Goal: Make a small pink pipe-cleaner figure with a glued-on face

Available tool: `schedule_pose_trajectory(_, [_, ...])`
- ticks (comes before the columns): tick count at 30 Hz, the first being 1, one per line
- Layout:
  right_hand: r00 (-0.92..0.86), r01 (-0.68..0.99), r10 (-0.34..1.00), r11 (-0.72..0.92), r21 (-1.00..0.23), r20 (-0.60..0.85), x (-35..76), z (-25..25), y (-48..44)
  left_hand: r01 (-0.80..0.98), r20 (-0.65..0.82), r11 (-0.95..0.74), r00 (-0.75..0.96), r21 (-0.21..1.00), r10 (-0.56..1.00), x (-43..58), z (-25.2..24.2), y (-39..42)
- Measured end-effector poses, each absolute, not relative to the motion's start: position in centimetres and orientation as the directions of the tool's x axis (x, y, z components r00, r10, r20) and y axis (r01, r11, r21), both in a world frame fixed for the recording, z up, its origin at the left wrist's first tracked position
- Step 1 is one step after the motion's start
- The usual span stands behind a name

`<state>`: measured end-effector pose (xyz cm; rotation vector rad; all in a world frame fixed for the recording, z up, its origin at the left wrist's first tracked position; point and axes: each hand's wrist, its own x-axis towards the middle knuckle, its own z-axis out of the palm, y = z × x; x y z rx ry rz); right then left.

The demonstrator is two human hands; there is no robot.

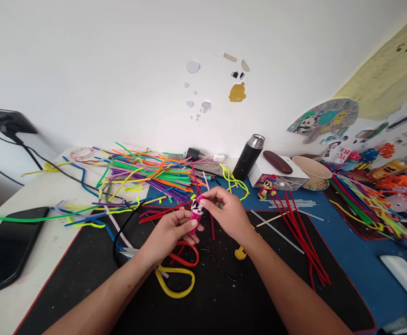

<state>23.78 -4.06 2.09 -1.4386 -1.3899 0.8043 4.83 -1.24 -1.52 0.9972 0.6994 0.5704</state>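
A small pink pipe-cleaner figure (196,210) with a black-and-white face is held up above the black mat. My left hand (170,231) grips its lower body between thumb and fingers. My right hand (227,210) pinches the pink top of the figure near the head; two pink stems stick up behind it. Beneath my left wrist lie scissors with a yellow handle loop (176,294) and a red handle loop (189,250), their blades partly hidden by the wrist. A yellow object (240,253) shows partly under my right wrist.
Loose coloured pipe cleaners (147,174) pile up at the back left. Red pipe cleaners (303,239) and translucent sticks (280,232) lie on the right. Behind stand a black flask (247,158), a white box (282,176) and another small figure (267,187). A black cable (118,235) crosses the left side.
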Motion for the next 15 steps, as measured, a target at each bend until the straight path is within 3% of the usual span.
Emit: schedule_pose_trajectory(15, [0.109,0.383,0.982,0.100,-0.918,0.152,24.07,2.24,-3.79,-0.107,-0.275,0.442,0.647,0.891,0.711,4.77,-1.87,-1.09])
